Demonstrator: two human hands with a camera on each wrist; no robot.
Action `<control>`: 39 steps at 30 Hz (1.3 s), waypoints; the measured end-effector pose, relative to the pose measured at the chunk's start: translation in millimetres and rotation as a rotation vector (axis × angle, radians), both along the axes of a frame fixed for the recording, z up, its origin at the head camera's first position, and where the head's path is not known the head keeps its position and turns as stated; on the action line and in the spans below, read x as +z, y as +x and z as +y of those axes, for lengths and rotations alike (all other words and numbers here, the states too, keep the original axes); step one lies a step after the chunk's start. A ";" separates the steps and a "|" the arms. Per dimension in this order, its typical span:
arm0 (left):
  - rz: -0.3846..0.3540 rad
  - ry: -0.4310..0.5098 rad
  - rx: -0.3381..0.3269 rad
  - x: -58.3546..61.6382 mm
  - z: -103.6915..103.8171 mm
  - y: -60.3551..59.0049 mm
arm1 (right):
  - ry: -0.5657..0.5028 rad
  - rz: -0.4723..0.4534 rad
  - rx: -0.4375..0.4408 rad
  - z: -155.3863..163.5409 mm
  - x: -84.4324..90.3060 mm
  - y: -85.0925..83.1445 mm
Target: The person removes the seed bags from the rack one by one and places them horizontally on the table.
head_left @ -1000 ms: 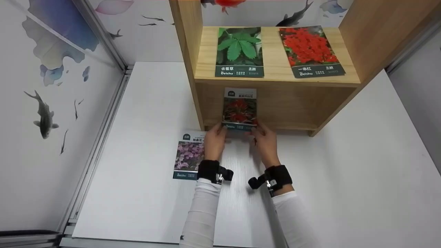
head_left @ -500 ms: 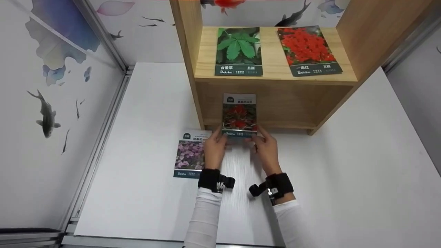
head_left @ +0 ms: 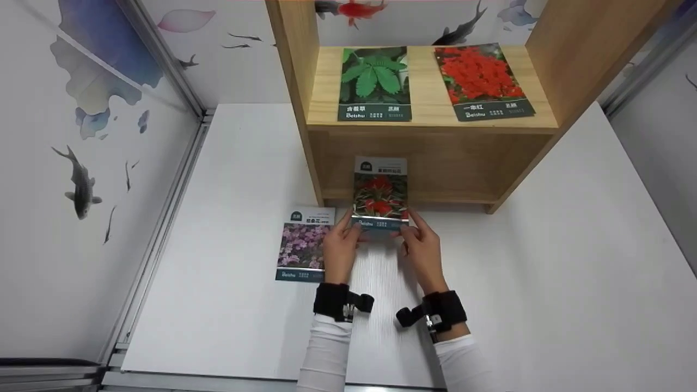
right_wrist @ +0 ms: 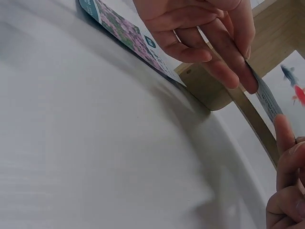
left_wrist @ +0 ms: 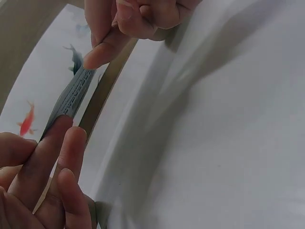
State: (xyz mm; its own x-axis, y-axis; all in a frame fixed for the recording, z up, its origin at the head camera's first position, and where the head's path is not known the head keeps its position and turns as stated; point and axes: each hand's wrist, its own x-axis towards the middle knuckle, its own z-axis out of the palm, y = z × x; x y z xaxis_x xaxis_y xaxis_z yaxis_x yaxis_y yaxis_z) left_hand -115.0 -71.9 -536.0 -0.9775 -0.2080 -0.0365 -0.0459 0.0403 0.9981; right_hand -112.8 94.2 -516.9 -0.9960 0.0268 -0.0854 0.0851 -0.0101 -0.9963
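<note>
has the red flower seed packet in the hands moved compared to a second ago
Yes. The red flower packet has come toward the person, its lower edge now nearer than the wooden shelf base's front edge.

White table (head_left: 572, 261): wooden shelf unit (head_left: 435, 158), purple-flower seed pkt (head_left: 303, 245) flat on it.

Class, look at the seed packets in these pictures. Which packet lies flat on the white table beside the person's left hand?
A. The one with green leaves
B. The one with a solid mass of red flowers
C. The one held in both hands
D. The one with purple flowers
D: the purple-flower seed packet lies flat on the white table just beside the left hand; the green-leaf packet and the red-flower packet lie on the wooden shelf.
</note>
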 end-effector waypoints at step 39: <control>0.017 -0.026 -0.047 42.9 4.5 78.0 | 0.193 0.046 -0.062 -3.8 15.5 65.0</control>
State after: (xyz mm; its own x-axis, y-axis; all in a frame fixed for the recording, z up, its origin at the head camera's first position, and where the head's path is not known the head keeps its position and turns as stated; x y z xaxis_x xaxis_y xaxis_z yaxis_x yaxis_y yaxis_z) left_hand -37.0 -67.5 -493.1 -0.9866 -0.1624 -0.0155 -0.0268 0.0676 0.9974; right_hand -47.8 90.5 -501.4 -0.9947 0.0994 -0.0274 0.0449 0.1779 -0.9830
